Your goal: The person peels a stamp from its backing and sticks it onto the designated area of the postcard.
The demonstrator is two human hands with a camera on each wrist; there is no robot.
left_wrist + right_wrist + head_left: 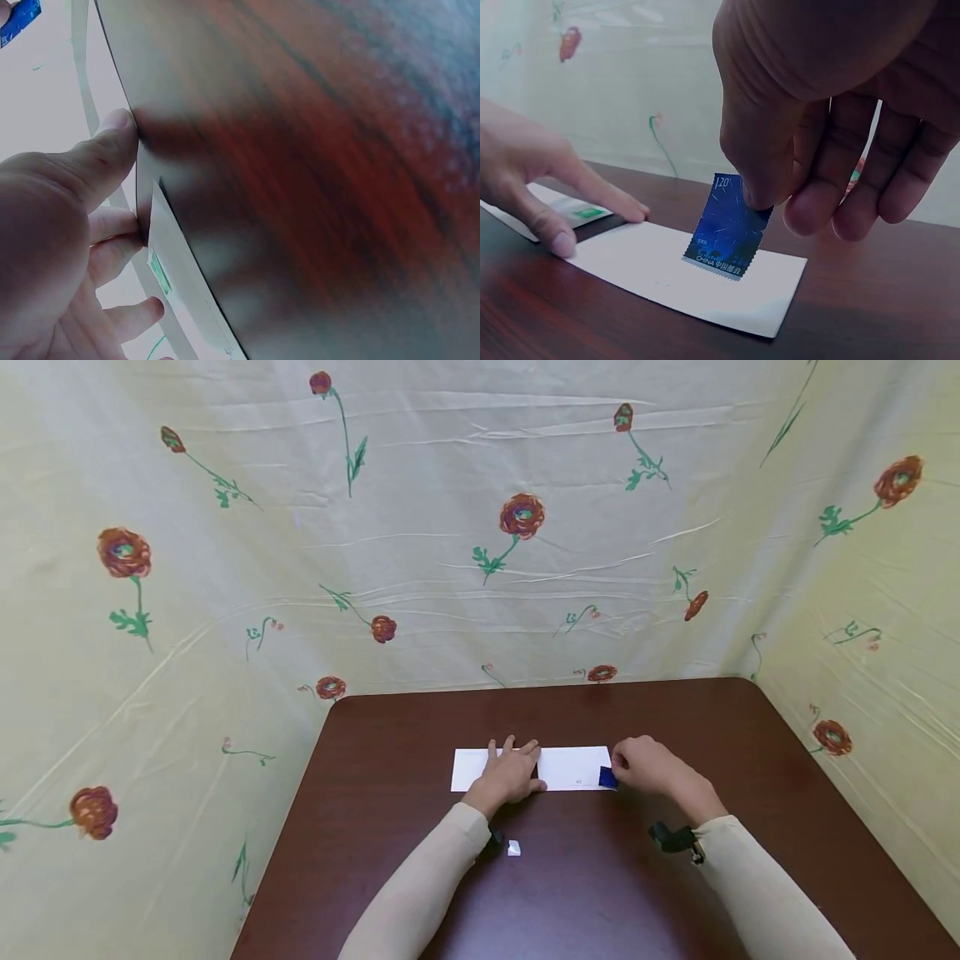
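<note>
A dark blue postage stamp with perforated edges and "CHINA" printed on it is pinched between the thumb and a finger of my right hand. It sits over the right end of a white paper piece that looks like an envelope or card. My left hand lies with spread fingers across the left part of the paper, its thumb touching the near edge. Left of that hand is a second white piece; the right wrist view shows a green mark on it. Under the hand, part of both pieces is hidden.
On the dark brown tabletop, a small white scrap lies near the left wrist. Flower-printed curtain stands along the back and sides of the table. Dark devices are strapped at both wrists.
</note>
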